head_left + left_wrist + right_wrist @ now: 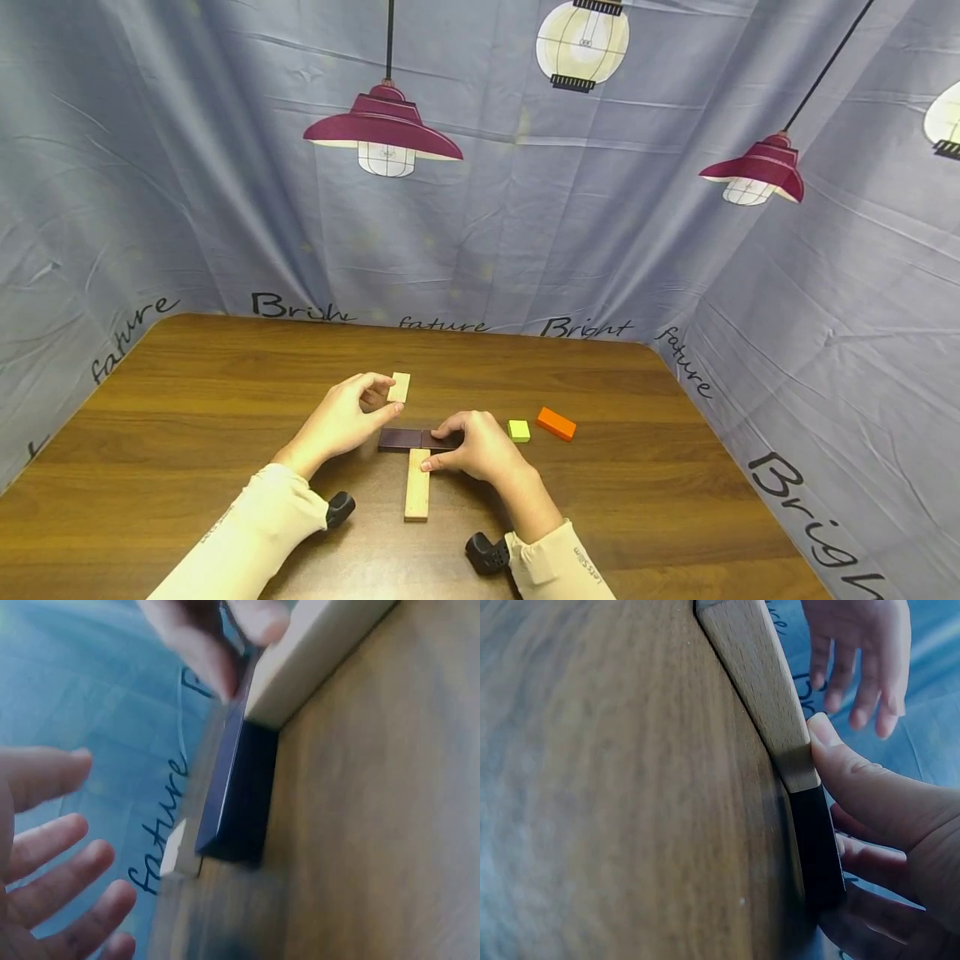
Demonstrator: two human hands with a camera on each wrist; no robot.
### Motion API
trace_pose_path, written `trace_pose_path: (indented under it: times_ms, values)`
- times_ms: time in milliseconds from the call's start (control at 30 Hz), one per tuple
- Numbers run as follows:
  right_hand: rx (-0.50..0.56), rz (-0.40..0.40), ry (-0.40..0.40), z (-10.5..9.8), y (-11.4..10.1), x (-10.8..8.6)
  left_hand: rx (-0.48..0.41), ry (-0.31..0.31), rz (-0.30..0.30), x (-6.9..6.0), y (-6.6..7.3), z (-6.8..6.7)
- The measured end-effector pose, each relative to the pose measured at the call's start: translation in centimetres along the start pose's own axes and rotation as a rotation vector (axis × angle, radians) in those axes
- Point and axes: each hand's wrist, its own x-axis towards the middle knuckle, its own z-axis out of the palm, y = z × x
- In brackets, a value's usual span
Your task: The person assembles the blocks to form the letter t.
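Two dark blocks, the left one [399, 439] and the right one [431, 442], lie end to end. A long pale block [417, 492] meets them near their seam, forming a T. My right hand [483, 448] rests its thumb on the pale block [757, 682], its other fingers at the dark block [817, 847], partly hiding it. My left hand [347, 421] is beside a small pale block [401, 387]; its spread fingers stand apart from that block [180, 849] in the left wrist view.
Right of the dark blocks lie a small lime-green block [518, 431] and an orange block [557, 423]. The wooden table [637, 500] is enclosed by a grey-blue curtain [495, 250] printed with lamps and words.
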Motion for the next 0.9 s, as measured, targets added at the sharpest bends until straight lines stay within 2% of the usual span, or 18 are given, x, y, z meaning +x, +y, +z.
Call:
trace_pose_path:
  times_ms: [200,467,667,900]
  values:
    - [0.003,0.028,0.002,0.0,0.0,-0.1,-0.043,-0.063,-0.131,1.9,-0.9,-0.7]
    - [0.0,0.037,0.0,0.0,0.0,0.0,0.041,-0.115,-0.269,4.2,-1.7,0.0]
    - [-0.007,0.03,0.006,0.2,0.1,0.1,0.052,-0.15,-0.313,5.1,-1.8,0.4]
    - [-0.005,0.049,-0.008,0.1,0.0,-0.1,0.091,-0.194,-0.31,5.3,-1.7,0.4]
